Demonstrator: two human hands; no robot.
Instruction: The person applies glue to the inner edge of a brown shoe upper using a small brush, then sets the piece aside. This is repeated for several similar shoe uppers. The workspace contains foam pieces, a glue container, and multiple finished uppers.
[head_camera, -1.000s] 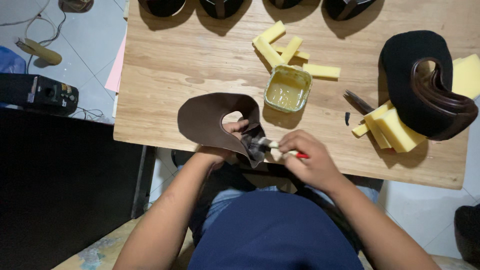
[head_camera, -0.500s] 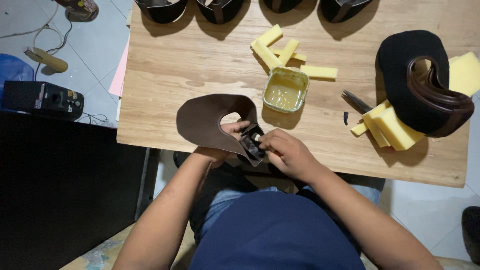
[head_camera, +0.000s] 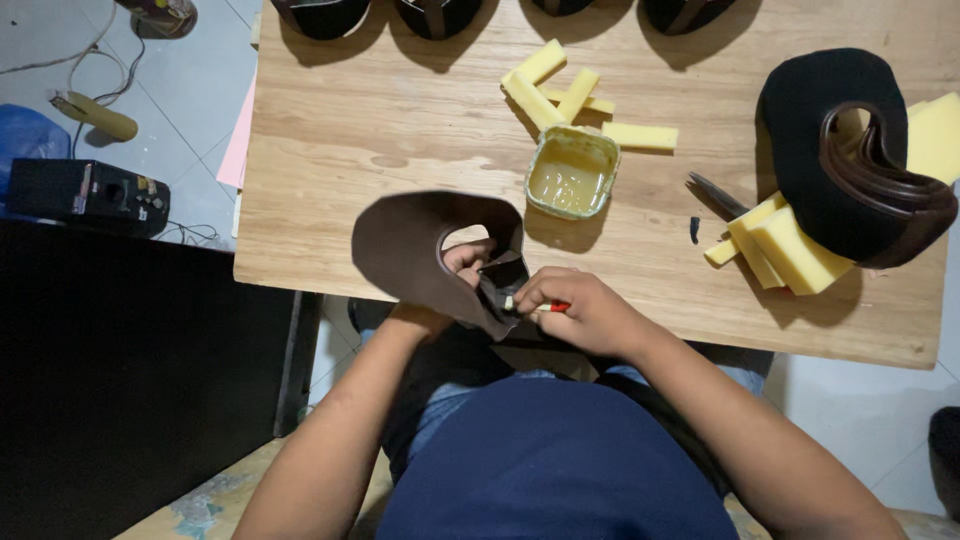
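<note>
A curved brown leather piece (head_camera: 415, 248) lies at the near edge of the wooden table (head_camera: 400, 130). My left hand (head_camera: 462, 268) grips it through its cut-out, fingers over the inner edge. My right hand (head_camera: 578, 312) holds a small red-handled brush (head_camera: 535, 306) whose tip touches the dark inner end of the leather. A square tub of yellow glue (head_camera: 570, 172) stands just beyond the leather.
Yellow foam strips (head_camera: 565, 95) lie behind the tub, more foam blocks (head_camera: 785, 245) at right beside a stack of dark leather pieces (head_camera: 850, 150). Scissors (head_camera: 715, 195) lie near the foam. Dark shoe parts (head_camera: 430, 15) line the far edge. A black device (head_camera: 90, 195) sits on the floor, left.
My right hand has moved in closer to the leather, and the brush tip now rests on its inner end. The left hand keeps its hold.
</note>
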